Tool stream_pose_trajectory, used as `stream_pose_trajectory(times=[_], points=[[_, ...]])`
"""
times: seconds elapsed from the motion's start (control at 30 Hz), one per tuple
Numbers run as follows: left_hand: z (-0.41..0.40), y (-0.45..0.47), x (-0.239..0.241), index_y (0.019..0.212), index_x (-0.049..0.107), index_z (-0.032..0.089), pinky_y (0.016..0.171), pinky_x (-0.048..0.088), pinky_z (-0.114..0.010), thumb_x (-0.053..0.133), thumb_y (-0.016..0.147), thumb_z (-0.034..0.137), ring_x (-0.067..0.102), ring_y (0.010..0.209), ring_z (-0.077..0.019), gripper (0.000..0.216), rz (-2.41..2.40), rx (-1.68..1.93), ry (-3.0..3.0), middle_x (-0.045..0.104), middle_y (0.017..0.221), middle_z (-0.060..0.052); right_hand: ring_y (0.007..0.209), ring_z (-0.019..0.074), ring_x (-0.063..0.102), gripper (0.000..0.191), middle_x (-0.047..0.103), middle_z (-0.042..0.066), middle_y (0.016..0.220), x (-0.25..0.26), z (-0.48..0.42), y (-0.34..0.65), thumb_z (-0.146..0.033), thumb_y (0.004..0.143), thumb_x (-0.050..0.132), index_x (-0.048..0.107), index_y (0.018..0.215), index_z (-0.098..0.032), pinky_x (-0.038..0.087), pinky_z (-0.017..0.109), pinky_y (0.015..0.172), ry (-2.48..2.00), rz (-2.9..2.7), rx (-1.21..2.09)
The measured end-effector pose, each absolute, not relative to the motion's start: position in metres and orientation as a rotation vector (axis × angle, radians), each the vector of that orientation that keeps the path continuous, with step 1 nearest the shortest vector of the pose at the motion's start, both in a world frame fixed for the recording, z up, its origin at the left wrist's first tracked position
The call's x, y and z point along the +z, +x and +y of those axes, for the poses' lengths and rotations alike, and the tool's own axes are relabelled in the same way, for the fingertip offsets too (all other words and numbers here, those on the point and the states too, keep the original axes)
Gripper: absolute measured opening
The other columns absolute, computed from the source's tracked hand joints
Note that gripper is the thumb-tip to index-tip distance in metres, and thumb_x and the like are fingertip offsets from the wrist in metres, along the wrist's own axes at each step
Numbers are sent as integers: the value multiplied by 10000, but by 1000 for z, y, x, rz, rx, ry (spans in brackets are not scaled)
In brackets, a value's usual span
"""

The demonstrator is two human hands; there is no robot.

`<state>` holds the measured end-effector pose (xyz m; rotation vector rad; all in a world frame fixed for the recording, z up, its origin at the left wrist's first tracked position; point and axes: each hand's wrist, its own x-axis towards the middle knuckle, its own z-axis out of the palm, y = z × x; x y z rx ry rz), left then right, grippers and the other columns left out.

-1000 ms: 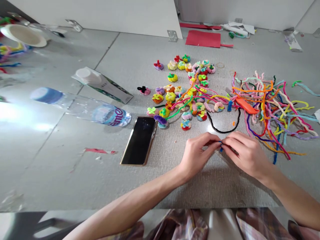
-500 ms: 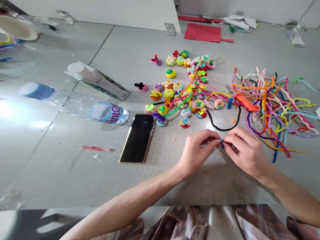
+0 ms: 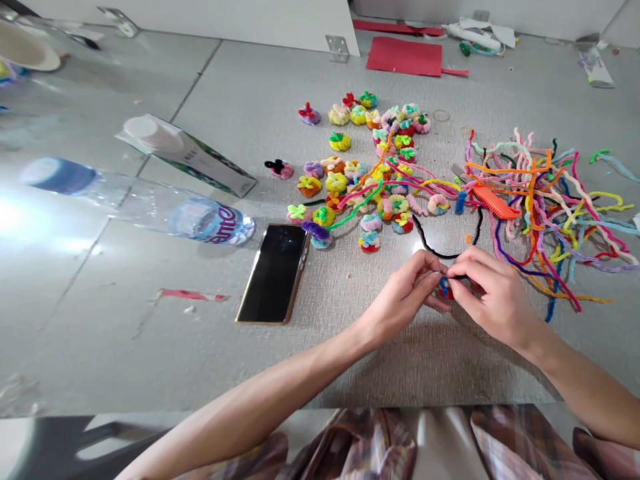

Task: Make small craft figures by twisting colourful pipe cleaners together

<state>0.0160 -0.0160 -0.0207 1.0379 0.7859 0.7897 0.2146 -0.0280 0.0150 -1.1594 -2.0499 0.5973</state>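
Observation:
My left hand (image 3: 407, 288) is closed in a pinch, fingertips on a small blue and red pipe-cleaner piece (image 3: 445, 287). Facing it, my right hand (image 3: 493, 293) pinches the same piece from the right, with a dark strand end at its fingertips. Fingers cover most of the piece. Just beyond both hands a black pipe cleaner (image 3: 440, 255) lies in a curve. Several finished pipe-cleaner pieces (image 3: 338, 183), small, round and many-coloured, are gathered ahead and to the left. A tangle of loose pipe cleaners (image 3: 543, 213) spreads to the right.
An orange-handled cutter (image 3: 495, 201) rests on the tangle. Left of my hands lie a phone (image 3: 273, 275) and a plastic bottle (image 3: 135, 203), with a carton (image 3: 193, 157) behind. Red paper (image 3: 405, 57) is near the white partition (image 3: 225, 23). The table's front edge (image 3: 280, 415) runs close to me.
The piece has turned between my fingers, so red now shows below the blue. My fingertips have shifted, and a dark strand shows at the right hand. The view has moved slightly.

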Motion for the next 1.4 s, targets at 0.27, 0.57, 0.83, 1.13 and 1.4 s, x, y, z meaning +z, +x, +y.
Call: stream_pose_trajectory(times=[0.27,0.57,0.83,1.13,1.4], points=[[-13,15,-17,1097,545,207,742,716,-294,769,1008,474,764,763,-131,359,642,751,858,659,946,5,847,161,694,163,694,32,970,16,-27,215,-87,1035,608,681,1033,-233,573,281,743,-1126,-2057,556],[-11,13,-17,1072,656,159,759,682,-295,859,926,382,737,795,-143,335,644,755,788,718,962,-34,900,180,694,147,680,40,965,14,-27,215,-87,1029,612,642,1011,-229,571,308,791,-1125,-2022,546],[-8,11,-10,990,677,136,703,636,-255,827,922,348,732,714,-131,269,710,715,870,731,870,-30,819,153,678,77,678,23,907,14,-28,217,-145,1040,645,665,994,-204,540,272,721,-1177,-2009,564],[-7,8,-10,938,725,133,735,611,-248,849,918,407,704,806,-145,302,720,744,993,745,887,-54,842,155,751,148,810,24,946,19,-28,217,-118,1061,635,749,1115,-197,567,278,791,-1102,-2059,551],[-7,7,-9,934,741,131,785,601,-275,813,944,387,732,869,-178,266,731,689,1051,782,924,-89,771,168,670,155,745,22,850,22,-25,223,-114,1082,582,690,1017,-204,519,308,733,-1038,-2241,392]])
